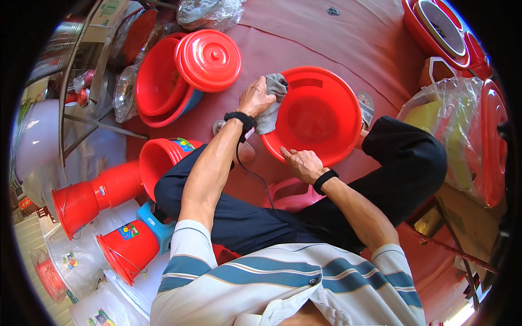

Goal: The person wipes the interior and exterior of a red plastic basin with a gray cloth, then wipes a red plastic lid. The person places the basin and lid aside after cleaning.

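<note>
A round red plastic basin (pixel 312 114) stands between the person's legs, its inside facing the camera. My left hand (pixel 255 98) grips a grey cloth (pixel 269 118) at the basin's left rim; part of the cloth hangs below the fingers. My right hand (pixel 302 163) rests at the near rim of the basin, its fingers extended along the edge, with the palm turned away. Below that hand a pink plastic stool (pixel 291 194) shows in part between the legs.
Red basins (pixel 157 81) and a red lid (pixel 212 59) lie at the upper left. Red buckets (pixel 120 185) stretch along the left beside a metal rack (pixel 65 102). At the right are a plastic-wrapped stack (pixel 448 130) and red-rimmed oval tubs (pixel 440 28). Reddish sheeting (pixel 301 28) covers the floor.
</note>
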Motion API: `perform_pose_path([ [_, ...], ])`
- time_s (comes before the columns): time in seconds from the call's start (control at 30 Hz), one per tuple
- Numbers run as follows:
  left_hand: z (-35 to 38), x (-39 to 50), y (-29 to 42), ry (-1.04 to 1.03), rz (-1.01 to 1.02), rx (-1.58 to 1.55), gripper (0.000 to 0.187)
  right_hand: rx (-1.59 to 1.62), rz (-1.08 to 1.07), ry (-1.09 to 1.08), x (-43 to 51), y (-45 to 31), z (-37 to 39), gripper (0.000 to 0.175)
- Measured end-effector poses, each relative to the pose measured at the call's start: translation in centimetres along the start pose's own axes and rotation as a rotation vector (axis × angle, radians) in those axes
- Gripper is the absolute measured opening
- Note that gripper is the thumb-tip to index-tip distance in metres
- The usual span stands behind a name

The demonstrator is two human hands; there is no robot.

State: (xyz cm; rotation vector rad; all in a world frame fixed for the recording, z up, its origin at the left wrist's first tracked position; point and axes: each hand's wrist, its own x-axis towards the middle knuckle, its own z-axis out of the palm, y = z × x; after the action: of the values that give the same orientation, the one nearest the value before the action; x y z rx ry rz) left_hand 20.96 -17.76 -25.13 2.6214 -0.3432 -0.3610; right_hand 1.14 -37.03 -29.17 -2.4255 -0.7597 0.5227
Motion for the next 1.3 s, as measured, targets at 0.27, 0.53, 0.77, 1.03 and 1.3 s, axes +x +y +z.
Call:
perform_pose_path([
  [0.27,1.3,6.9,6.6,-0.049,0.271,0.329,0.042,-0.003,0.013,-0.015,0.0,-0.3,-0.2,0.051],
  [0.53,3.9,8.7,11.2,-0.013,0.653,0.46,0.062,0.008,0.025,-0.06,0.1,-0.2,-0.3,0.056],
  [0.77,-1.2,5.2,2.6,-0.082,0.328,0.213,0.043,-0.191,0.045,-0.381,-1.0,0.1,-1.4,0.058],
  [1.03,2.5,-8.2,-0.5,0.259,-0.315,-0.205,0.047,0.212,-0.032,-0.141,-0.2,-2.8,-0.7,0.064],
  [1.3,4.5,-12.4,0.6,0.225,-0.388,-0.285,0.053,0.111,0.007,-0.051,-1.0,-4.1,3.5,0.067],
])
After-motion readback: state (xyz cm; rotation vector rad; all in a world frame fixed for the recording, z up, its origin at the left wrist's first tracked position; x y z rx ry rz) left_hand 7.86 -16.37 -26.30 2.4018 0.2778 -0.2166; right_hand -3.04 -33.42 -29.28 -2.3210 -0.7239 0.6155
